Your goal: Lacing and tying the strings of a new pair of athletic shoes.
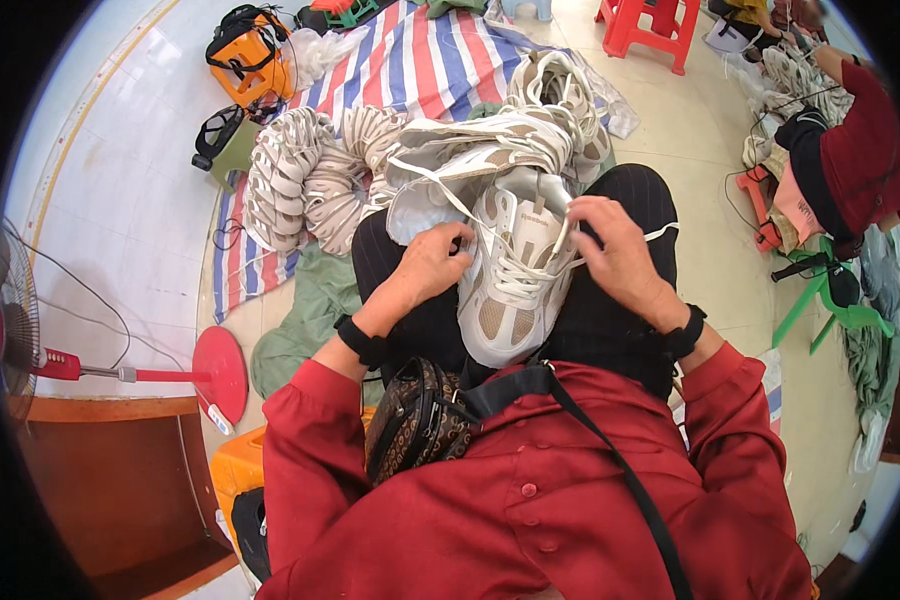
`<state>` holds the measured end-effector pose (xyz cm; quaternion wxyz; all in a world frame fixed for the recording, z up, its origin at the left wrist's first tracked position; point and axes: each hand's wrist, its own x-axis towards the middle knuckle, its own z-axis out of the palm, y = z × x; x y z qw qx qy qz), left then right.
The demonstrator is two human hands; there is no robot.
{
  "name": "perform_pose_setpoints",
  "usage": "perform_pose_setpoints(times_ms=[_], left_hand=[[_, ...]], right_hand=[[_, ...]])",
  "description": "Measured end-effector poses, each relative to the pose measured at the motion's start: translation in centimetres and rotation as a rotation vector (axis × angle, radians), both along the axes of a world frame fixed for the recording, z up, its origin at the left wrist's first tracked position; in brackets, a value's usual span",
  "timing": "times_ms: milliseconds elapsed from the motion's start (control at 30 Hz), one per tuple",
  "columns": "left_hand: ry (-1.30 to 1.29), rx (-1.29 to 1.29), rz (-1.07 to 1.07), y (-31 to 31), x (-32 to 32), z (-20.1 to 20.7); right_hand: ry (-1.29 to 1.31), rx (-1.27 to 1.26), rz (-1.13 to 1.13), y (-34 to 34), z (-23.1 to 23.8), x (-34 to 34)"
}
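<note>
The person in the red long-sleeved shirt is sitting with a white-and-beige mesh sneaker [515, 275] resting on the lap, toe pointing toward the body. The left hand [432, 262] is curling its fingers against the shoe's left side by the eyelets, pinching the white flat lace [448, 195]. The right hand [615, 250] is pressing bent fingers onto the tongue's right edge, gripping lace there. Beyond the knees, more pale sneakers [305, 180] are lying heaped on a red, white and blue striped tarp [420, 65].
</note>
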<state>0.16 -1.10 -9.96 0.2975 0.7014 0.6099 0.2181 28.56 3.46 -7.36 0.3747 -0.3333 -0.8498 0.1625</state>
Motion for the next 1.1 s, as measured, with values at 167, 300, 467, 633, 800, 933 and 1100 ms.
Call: perform_pose_setpoints(times_ms=[167, 300, 467, 633, 800, 933, 1100], left_hand=[[-0.414, -0.261, 0.139, 2.3, -0.5, -1.3], [-0.49, -0.443, 0.257, 3.1, 0.0, 0.0], [-0.492, -0.335, 0.233, 4.7, 1.5, -0.3], [-0.68, -0.324, 0.227, 7.6, 2.0, -1.4], [-0.763, -0.286, 0.091, 9.8, 2.8, -3.0], [-0.61, -0.492, 0.115, 10.0, 1.7, -3.0], [-0.485, -0.594, 0.252, 9.7, 1.0, -2.3]], right_hand=[[-0.079, -0.444, -0.081, 0.9, -0.9, 1.9], [-0.109, -0.498, 0.009, 0.4, -1.6, 1.3], [-0.153, -0.306, -0.012, 0.3, -2.9, 1.7], [-0.227, -0.579, -0.01, 0.2, -2.2, 1.3], [-0.164, -0.719, -0.006, -0.1, -2.7, 1.4], [0.017, -1.105, -0.014, 0.2, -2.4, 1.0], [0.015, -1.635, 0.005, 1.7, -4.0, 1.5]])
